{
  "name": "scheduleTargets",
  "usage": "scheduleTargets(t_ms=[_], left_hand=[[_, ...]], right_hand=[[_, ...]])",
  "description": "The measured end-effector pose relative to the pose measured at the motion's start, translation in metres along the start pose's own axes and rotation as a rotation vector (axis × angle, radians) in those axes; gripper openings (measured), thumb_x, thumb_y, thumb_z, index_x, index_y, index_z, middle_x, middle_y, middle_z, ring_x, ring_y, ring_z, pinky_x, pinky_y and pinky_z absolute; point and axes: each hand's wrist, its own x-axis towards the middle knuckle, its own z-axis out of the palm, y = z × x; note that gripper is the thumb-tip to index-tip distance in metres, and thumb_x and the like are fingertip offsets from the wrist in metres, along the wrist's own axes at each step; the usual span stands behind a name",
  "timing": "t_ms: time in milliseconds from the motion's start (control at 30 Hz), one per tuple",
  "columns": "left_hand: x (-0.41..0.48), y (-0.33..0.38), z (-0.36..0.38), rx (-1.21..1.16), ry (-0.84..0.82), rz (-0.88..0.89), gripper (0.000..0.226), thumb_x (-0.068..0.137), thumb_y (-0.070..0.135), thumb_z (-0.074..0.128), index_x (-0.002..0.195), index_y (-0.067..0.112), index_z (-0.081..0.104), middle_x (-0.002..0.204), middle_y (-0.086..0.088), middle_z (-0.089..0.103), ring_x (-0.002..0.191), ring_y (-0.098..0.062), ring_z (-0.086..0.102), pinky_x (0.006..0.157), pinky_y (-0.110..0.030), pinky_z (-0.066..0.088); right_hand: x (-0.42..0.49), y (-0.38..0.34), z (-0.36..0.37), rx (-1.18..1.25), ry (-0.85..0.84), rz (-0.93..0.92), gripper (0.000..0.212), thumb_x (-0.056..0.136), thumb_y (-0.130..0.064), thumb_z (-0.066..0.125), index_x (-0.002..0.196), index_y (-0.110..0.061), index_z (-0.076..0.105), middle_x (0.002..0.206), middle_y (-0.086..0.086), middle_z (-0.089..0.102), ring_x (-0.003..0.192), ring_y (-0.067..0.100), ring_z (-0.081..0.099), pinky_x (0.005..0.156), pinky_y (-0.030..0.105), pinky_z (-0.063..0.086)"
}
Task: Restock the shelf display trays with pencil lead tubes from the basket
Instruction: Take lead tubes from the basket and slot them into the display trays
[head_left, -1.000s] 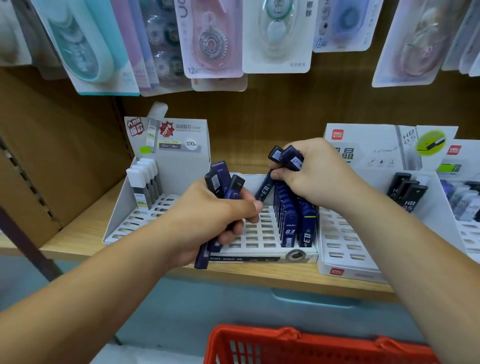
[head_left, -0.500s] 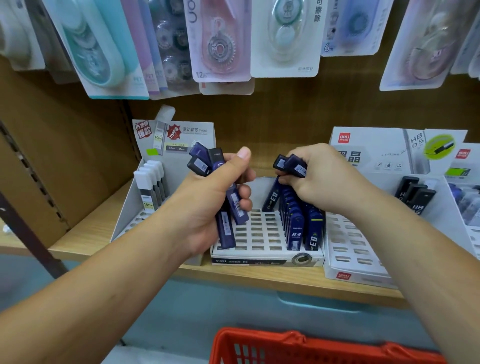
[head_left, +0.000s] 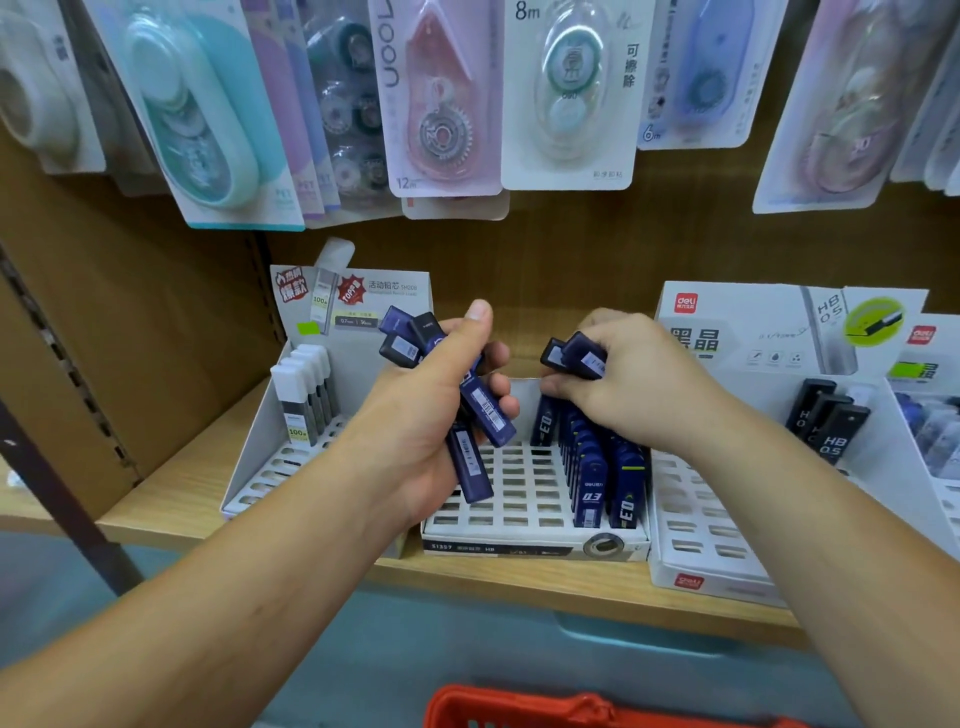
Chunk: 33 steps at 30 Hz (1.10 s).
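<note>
Two hands work over a wooden shelf (head_left: 171, 499). The left hand (head_left: 431, 415) grips a bunch of dark blue lead tubes (head_left: 488, 410). Its fingers curl tight round them and its thumb sticks up. The tubes in this bunch point different ways, some up and some down toward the middle tray (head_left: 514, 493). The right hand (head_left: 634, 389) pinches two more blue tubes (head_left: 579, 356) in its curled fingers, just above the back of the same tray. The middle tray is white with many little slots. A row of blue tubes (head_left: 589, 483) stands in its right side, packed close together, and one tube leans at the back, just below the right hand. The left side of this tray shows bare slots. To the left sits another white tray (head_left: 260, 452) with a few pale tubes (head_left: 304, 395) standing at its back corner. To the right sits a third tray (head_left: 696, 514) with black tubes (head_left: 831, 431) marked HB 0.5. A red basket (head_left: 519, 709) shows at the bottom edge, below the shelf, and what lies in it cannot be seen. Packs of correction tape (head_left: 447, 114) hang on the wall above.
</note>
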Motion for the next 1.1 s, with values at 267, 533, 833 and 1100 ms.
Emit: scheduleTargets(t_ms=[267, 533, 833, 1100], left_hand=[[0.004, 0.002, 0.021, -0.047, 0.104, 0.003, 0.027, 0.092, 0.044, 0.072, 0.083, 0.019, 0.064, 0.072, 0.001, 0.062, 0.058, -0.012, 0.061, 0.059, -0.028, 0.056], [0.008, -0.012, 0.032, 0.054, 0.097, 0.082, 0.034, 0.094, 0.043, 0.071, 0.093, 0.012, 0.057, 0.062, -0.002, 0.064, 0.057, -0.018, 0.066, 0.046, -0.026, 0.052], [0.014, -0.001, 0.01, 0.271, 0.082, 0.188, 0.036, 0.1, 0.046, 0.062, 0.092, 0.012, 0.056, 0.068, -0.005, 0.053, 0.055, -0.014, 0.045, 0.043, -0.024, 0.027], [0.01, 0.007, -0.007, 0.438, -0.063, 0.114, 0.032, 0.102, 0.035, 0.063, 0.11, 0.004, 0.065, 0.082, -0.007, 0.066, 0.047, -0.014, 0.046, 0.037, -0.021, 0.029]], right_hand=[[-0.027, -0.026, -0.015, 0.406, -0.072, -0.027, 0.038, 0.079, -0.045, 0.085, 0.08, -0.009, 0.072, 0.074, 0.012, 0.071, 0.066, 0.024, 0.068, 0.063, 0.042, 0.053], [-0.032, -0.021, -0.028, 0.658, -0.155, 0.155, 0.022, 0.083, -0.018, 0.085, 0.093, -0.005, 0.07, 0.048, -0.004, 0.06, 0.034, 0.003, 0.051, 0.036, 0.015, 0.036], [-0.027, -0.008, -0.029, 0.744, -0.055, 0.199, 0.017, 0.09, -0.02, 0.078, 0.099, -0.008, 0.071, 0.063, 0.011, 0.065, 0.039, 0.016, 0.036, 0.043, 0.025, 0.03], [-0.028, -0.005, -0.03, 0.748, -0.074, 0.181, 0.015, 0.094, -0.02, 0.074, 0.104, -0.011, 0.068, 0.081, 0.015, 0.077, 0.037, 0.014, 0.038, 0.043, 0.023, 0.031]])
